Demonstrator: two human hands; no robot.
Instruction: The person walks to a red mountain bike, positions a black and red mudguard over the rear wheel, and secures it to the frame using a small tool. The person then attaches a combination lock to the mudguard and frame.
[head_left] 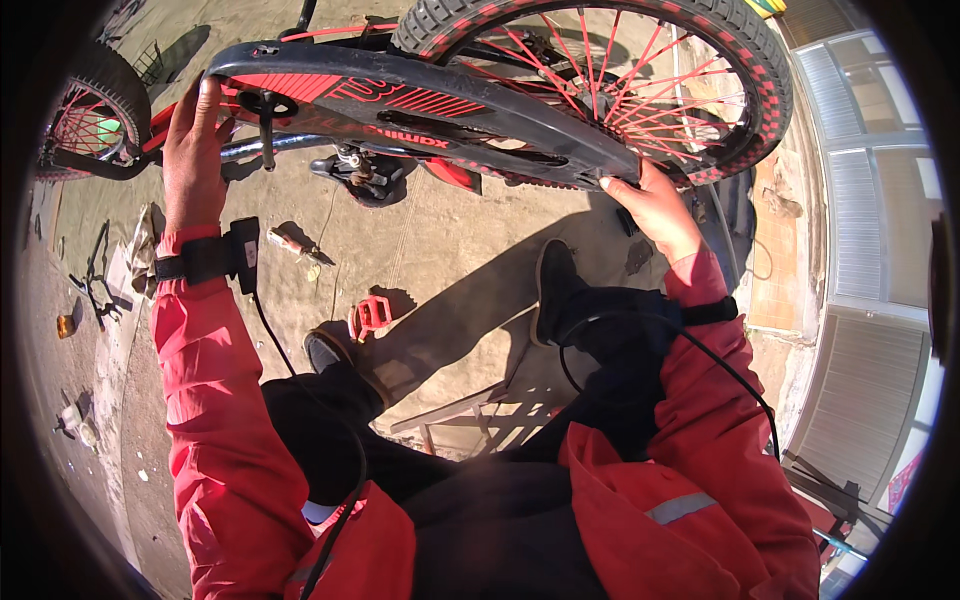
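A bicycle stands upside down in front of me, its saddle (362,180) down at the ground. Along its near side runs a long black chain guard (480,110) with red markings. My left hand (194,165) is closed on the guard's rounded left end, fingers over its edge. At the guard's right end, beside the rear wheel (765,90), my right hand (658,212) grips with the thumb on the near face; its other fingers are partly hidden. A crank arm (267,135) sticks out near my left hand, with no pedal on it.
A red pedal (371,317) lies on the ground by my left shoe (328,350). Further up is a hand tool (298,243). The front wheel (112,95) is at the far left, and scattered parts (95,280) lie below it. A paneled wall (860,220) stands at right.
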